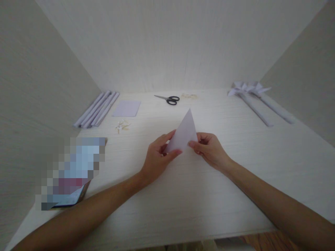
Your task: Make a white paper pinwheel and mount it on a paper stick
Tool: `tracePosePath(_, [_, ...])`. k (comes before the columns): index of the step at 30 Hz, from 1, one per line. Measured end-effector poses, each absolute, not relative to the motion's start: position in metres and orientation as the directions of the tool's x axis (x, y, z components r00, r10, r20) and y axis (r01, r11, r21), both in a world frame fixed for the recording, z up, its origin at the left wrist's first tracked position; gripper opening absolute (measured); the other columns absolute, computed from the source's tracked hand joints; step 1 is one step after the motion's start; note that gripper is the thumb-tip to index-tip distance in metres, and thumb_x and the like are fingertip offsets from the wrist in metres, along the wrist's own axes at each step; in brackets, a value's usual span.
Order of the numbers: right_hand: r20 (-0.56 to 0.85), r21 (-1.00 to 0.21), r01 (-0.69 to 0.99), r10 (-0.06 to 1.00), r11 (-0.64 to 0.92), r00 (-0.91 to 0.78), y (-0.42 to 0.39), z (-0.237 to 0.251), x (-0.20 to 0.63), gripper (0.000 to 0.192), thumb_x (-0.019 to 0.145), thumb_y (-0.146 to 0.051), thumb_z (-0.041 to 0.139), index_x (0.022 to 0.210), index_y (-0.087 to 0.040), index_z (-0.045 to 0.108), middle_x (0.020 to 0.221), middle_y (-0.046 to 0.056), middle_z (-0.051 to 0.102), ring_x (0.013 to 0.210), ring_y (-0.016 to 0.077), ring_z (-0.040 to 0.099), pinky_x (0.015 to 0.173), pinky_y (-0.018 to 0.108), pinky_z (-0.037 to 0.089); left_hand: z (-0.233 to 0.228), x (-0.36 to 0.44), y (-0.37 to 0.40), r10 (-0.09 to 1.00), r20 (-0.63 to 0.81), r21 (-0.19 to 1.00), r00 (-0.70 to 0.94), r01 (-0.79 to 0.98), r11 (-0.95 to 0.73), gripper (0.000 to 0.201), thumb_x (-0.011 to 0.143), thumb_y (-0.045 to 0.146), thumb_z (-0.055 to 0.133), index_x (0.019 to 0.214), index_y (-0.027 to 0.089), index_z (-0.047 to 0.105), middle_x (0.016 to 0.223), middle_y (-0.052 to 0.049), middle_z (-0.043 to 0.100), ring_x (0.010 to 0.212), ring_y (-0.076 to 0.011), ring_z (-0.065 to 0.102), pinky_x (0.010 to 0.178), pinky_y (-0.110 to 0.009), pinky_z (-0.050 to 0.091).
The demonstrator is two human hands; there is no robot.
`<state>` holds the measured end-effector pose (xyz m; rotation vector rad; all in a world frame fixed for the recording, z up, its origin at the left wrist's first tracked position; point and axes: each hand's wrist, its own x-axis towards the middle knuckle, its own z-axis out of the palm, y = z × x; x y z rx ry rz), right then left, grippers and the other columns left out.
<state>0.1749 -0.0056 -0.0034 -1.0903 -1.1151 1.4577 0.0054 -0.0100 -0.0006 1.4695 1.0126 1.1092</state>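
Folded paper: we see a white triangle, apex up, held just above the table at its middle; our landmark.
Left hand: pinched shut on the triangle's lower left corner, thumb on top; the other fingers sit hidden behind the sheet.
Right hand: clamped on the lower right corner, fingers curled.
Scissors: beyond the triangle, closed, flat.
Flat sheet: beyond and left of the triangle.
Rolled paper sticks: further left, side by side.
Small scraps: left of the triangle; we cannot make them out.
Pinwheels: far right, heads overlapping.
Device: near left, blurred out.
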Motion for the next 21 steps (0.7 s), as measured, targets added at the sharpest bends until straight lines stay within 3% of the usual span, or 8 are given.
tracePosePath(5, [-0.067, -0.987, -0.136, 0.988, -0.086, -0.139, -0.0062, -0.0038, 0.1749, 0.038, 0.06, -0.032, 0.069, 0.045, -0.017, 0.038, 0.039, -0.008, 0.037, 0.038, 0.0032, 0.026, 0.04, 0.023, 0.014, -0.005, 0.0039, -0.0089, 0.944, 0.144, 0.978, 0.298, 0.101, -0.181, 0.065, 0.055, 0.027, 0.071, 0.116, 0.024, 0.05, 0.103, -0.006, 0.055, 0.067, -0.0096, 0.054, 0.048, -0.017, 0.044])
tracePosePath(8, [-0.067, -0.988, -0.131, 0.988, -0.086, -0.142, -0.006, -0.0043, 0.1745, 0.041, 0.059, -0.033, 0.07, 0.045, -0.017, 0.035, 0.04, -0.008, 0.035, 0.039, 0.0029, 0.025, 0.041, 0.023, 0.012, -0.0047, 0.0047, -0.008, 0.944, 0.138, 0.975, 0.301, 0.128, -0.183, 0.058, 0.058, 0.027, 0.069, 0.114, 0.022, 0.052, 0.1, -0.005, 0.057, 0.069, -0.0102, 0.053, 0.049, -0.017, 0.044])
tracePosePath(12, [-0.054, -0.992, -0.106, 0.988, -0.069, -0.144, -0.006, -0.0048, 0.1743, 0.042, 0.059, -0.035, 0.069, 0.045, -0.017, 0.034, 0.04, -0.009, 0.033, 0.039, 0.0027, 0.024, 0.041, 0.023, 0.012, -0.0002, 0.0059, -0.0083, 0.941, 0.129, 0.983, 0.312, 0.086, -0.163, 0.042, 0.068, 0.026, 0.059, 0.109, 0.019, 0.055, 0.089, -0.003, 0.058, 0.054, -0.0049, 0.047, 0.043, -0.016, 0.04])
tracePosePath(15, [-0.052, -0.993, -0.094, 0.986, -0.067, -0.156, -0.0062, -0.0048, 0.1743, 0.042, 0.058, -0.037, 0.07, 0.044, -0.016, 0.036, 0.04, -0.008, 0.033, 0.039, 0.0025, 0.025, 0.04, 0.022, 0.012, 0.002, 0.0053, -0.009, 0.95, 0.116, 0.98, 0.289, 0.125, -0.158, 0.022, 0.075, 0.03, 0.049, 0.086, 0.014, 0.061, 0.067, 0.0, 0.055, 0.046, -0.0035, 0.042, 0.038, -0.015, 0.035])
tracePosePath(18, [-0.069, -0.99, -0.105, 0.979, -0.091, -0.191, -0.0064, -0.0048, 0.1745, 0.04, 0.062, -0.041, 0.066, 0.045, -0.016, 0.04, 0.041, -0.008, 0.035, 0.038, 0.0027, 0.027, 0.039, 0.021, 0.014, 0.0006, 0.0041, -0.008, 0.973, 0.046, 0.981, 0.226, 0.175, -0.087, 0.036, 0.079, 0.04, 0.041, 0.059, 0.013, 0.052, 0.046, 0.003, 0.045, 0.04, -0.0042, 0.038, 0.035, -0.015, 0.029])
tracePosePath(21, [-0.124, -0.987, -0.072, 0.967, -0.143, -0.224, -0.0072, -0.0039, 0.1752, 0.036, 0.065, -0.043, 0.063, 0.049, -0.014, 0.048, 0.042, -0.006, 0.038, 0.038, 0.0032, 0.03, 0.038, 0.02, 0.018, -0.0018, 0.0036, -0.0055, 0.983, -0.036, 0.989, 0.177, 0.147, 0.01, 0.041, 0.078, 0.047, 0.04, 0.055, 0.014, 0.048, 0.043, 0.003, 0.045, 0.038, -0.0051, 0.038, 0.035, -0.016, 0.029])
